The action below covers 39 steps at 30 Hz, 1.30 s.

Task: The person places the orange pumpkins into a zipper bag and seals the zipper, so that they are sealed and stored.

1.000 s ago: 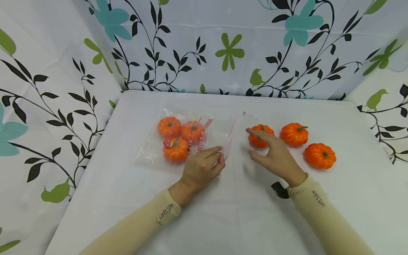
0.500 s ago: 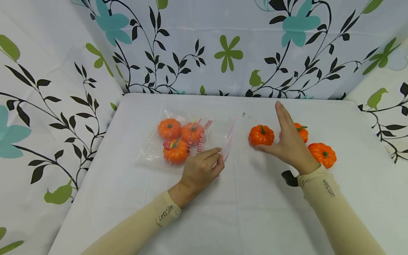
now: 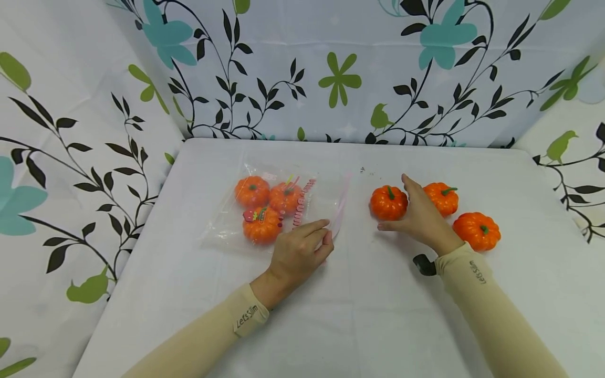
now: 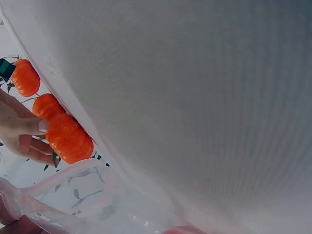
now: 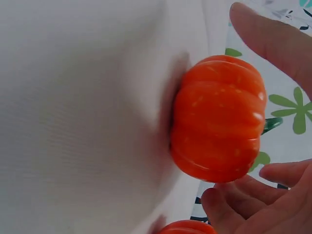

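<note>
Currently, the leftmost loose pumpkin sits at the mouth of the widely spread, empty right grip; the left grip pinches the clear bag.

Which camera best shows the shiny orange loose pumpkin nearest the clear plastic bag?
Right wrist view: that orange pumpkin looks biggest there, side-on. Head shows it smaller, from above, with its green stem. Left wrist also shows it smaller, near the right hand.

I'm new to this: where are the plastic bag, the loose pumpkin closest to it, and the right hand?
Plastic bag point(image 3: 325, 198): head view, on a bare, clear part.
Loose pumpkin point(image 3: 387, 205): head view, middle of its orange skin.
Right hand point(image 3: 424, 218): head view, back of the hand.
</note>
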Motion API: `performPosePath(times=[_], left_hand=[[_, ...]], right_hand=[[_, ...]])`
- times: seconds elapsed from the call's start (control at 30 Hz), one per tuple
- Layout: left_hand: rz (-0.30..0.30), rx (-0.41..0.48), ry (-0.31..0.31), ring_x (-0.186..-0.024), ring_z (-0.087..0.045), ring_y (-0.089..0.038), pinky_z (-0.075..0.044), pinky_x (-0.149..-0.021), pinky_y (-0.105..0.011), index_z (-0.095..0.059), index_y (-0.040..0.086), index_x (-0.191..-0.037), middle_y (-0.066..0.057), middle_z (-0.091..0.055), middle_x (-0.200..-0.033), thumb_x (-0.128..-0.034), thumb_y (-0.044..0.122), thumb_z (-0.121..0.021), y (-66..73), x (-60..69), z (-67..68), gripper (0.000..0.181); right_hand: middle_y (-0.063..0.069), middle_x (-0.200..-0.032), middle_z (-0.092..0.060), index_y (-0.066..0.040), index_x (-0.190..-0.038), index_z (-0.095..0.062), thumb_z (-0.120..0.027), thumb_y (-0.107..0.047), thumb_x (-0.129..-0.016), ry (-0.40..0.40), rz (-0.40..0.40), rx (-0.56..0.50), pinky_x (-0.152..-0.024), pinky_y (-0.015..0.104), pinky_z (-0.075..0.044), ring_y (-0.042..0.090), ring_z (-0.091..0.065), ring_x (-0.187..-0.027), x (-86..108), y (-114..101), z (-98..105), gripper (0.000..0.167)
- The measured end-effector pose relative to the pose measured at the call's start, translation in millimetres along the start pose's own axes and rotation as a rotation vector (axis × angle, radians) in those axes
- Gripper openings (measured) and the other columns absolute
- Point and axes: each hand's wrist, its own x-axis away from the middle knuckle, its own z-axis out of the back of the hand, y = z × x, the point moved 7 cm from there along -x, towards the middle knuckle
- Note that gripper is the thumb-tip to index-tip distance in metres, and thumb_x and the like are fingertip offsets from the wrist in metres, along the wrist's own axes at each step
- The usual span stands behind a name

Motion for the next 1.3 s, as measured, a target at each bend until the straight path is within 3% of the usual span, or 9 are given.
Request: performPosePath(times=[0.23, 0.47, 0.7, 1.0, 1.3], left_hand=[[-0.001, -0.006, -0.012, -0.087, -0.075, -0.018, -0.060, -0.072, -0.029, -0.080, 0.002, -0.083, -0.008, -0.077, -0.097, -0.0840, 0.007, -0.073, 0.9, -0.7, 0.3, 0.009], [0.004, -0.007, -0.016, -0.086, -0.075, -0.018, -0.060, -0.071, -0.029, -0.080, 0.003, -0.083, -0.007, -0.077, -0.097, -0.0840, 0.007, -0.073, 1.6, 0.3, 0.1, 0.009], [0.007, -0.005, -0.010, -0.085, -0.075, -0.018, -0.060, -0.072, -0.030, -0.080, 0.003, -0.082, -0.007, -0.077, -0.097, -0.0839, 0.007, -0.072, 1.8, 1.8, -0.7, 0.010], [0.010, 0.000, -0.018, -0.086, -0.075, -0.019, -0.060, -0.073, -0.029, -0.080, 0.002, -0.085, -0.008, -0.077, -0.097, -0.0842, 0.008, -0.073, 1.2, 0.5, -0.6, 0.009], [0.014, -0.006, -0.026, -0.088, -0.075, -0.019, -0.060, -0.074, -0.029, -0.081, 0.002, -0.088, -0.007, -0.077, -0.098, -0.0851, 0.009, -0.073, 1.0, -0.4, 0.1, 0.011]], right_hand=[[0.024, -0.161, -0.024, -0.005, -0.161, -0.016, -0.088, -0.047, -0.074, -0.005, -0.044, -0.011, -0.111, 0.064, -0.032, 0.046, -0.033, -0.142, 2.6, 10, -6, 0.120], [0.023, -0.159, -0.028, -0.004, -0.160, -0.022, -0.084, -0.039, -0.082, 0.018, -0.064, -0.085, -0.110, 0.058, -0.037, 0.045, -0.039, -0.138, 4.9, 16, -9, 0.105], [0.022, -0.159, -0.032, -0.005, -0.159, -0.026, -0.083, -0.039, -0.083, 0.027, -0.066, -0.128, -0.110, 0.056, -0.039, 0.042, -0.042, -0.136, 7.5, 16, -12, 0.101], [0.019, -0.152, -0.044, -0.006, -0.154, -0.038, -0.084, -0.035, -0.083, 0.010, 0.040, -0.248, -0.107, 0.051, -0.045, 0.039, -0.052, -0.130, 12.9, -14, -21, 0.090], [0.015, -0.151, -0.046, -0.006, -0.151, -0.042, -0.084, -0.027, -0.084, -0.038, 0.119, -0.319, -0.104, 0.049, -0.048, 0.037, -0.056, -0.127, 19.2, -47, -39, 0.081]])
